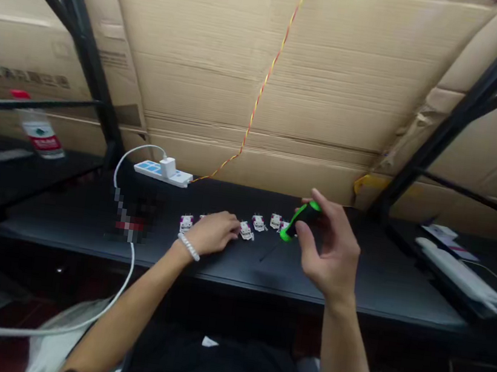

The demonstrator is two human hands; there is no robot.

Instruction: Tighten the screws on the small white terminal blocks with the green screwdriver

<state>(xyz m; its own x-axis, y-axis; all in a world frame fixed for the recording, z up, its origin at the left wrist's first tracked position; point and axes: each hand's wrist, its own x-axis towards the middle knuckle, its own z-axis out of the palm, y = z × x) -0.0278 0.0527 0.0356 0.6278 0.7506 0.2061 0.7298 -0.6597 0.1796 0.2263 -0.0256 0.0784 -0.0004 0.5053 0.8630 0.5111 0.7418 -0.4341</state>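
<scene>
Risk: the green-and-black screwdriver point(302, 220) is held just above the row of white modules point(259, 223); a slipped grip could drop it on them and knock them across the worktop point(367, 293). Right hand point(329, 251): raised, wrist bent, grasping the screwdriver. Left hand point(211, 233): low, relaxed and released, lying among the modules, forearm angled in from lower left.

Two hands point(210, 234) point(326, 251), one green-handled screwdriver point(301, 220), six small white connectors point(259, 223)
</scene>
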